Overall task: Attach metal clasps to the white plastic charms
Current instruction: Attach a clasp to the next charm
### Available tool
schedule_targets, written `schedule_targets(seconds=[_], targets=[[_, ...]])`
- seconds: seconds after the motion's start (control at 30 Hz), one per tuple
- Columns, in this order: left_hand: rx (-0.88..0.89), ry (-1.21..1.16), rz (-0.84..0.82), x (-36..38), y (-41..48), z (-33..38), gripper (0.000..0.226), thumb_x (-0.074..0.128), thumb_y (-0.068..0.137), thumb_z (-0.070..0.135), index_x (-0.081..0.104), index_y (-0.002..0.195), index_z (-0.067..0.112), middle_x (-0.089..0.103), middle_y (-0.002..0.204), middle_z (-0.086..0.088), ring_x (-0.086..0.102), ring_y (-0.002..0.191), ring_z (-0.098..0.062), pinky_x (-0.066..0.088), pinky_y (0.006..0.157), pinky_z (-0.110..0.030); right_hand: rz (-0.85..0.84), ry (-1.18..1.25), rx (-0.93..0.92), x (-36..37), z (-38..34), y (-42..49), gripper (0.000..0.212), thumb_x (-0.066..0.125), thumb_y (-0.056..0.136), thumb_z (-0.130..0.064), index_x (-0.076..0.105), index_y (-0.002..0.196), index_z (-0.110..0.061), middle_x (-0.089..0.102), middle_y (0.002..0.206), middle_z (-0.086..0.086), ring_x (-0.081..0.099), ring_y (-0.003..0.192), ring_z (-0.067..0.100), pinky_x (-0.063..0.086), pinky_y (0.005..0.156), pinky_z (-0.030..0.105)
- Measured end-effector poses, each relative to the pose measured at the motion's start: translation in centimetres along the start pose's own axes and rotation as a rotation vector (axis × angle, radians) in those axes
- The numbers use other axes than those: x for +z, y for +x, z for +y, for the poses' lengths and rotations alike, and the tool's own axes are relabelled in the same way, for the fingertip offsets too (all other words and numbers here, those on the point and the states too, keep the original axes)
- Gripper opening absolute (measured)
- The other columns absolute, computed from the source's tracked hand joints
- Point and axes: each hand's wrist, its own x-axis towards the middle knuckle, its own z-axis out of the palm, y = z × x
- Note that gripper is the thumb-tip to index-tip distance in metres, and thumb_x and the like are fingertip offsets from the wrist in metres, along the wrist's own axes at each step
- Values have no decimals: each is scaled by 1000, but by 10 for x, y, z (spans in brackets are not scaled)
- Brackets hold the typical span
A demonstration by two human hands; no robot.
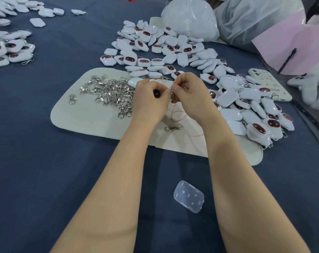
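My left hand [151, 96] grips a white charm [155, 81], mostly hidden by the fingers, with a dark spot showing at the palm. My right hand [188, 92] pinches a metal clasp [173, 96] right beside it, above a cream felt mat [85, 115]. A heap of loose clasps [111, 93] lies on the mat to the left. One single clasp [173, 128] lies near my wrists, another [72, 99] at the mat's left. A big pile of white charms [173, 50] spreads behind and to the right.
A clear plastic case [188, 196] lies on the blue cloth [45, 161] near me. More charms [10, 50] are piled at the far left. A phone in a white case [270, 84], plastic bags [191, 17] and a pink sheet [292, 44] sit at the right.
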Motion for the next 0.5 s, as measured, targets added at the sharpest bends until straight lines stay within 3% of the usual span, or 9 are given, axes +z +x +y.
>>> schedule_targets(seconds=[0.23,0.4,0.5], targets=[[-25,31,0,2,0,0,18,54,89,14,71,93,15,53,125,-13,54,113,-23,40,93,-24,75,55,1,-1,3,2,19,52,92,-4,47,83,-19,58,79,3,55,58,8,50,68,25],[6,-5,-26,3,-3,2,15,60,87,14,71,96,10,53,117,-12,57,97,-18,41,89,-20,93,132,13,-2,3,2,15,52,91,-2,50,86,-16,57,79,2,55,63,10,53,77,34],[28,-8,-32,3,-2,2,11,62,86,12,70,93,10,53,118,-11,51,88,-10,39,84,-15,89,177,21,-2,2,1,14,51,92,-1,50,88,-14,58,82,7,55,65,13,54,76,33]])
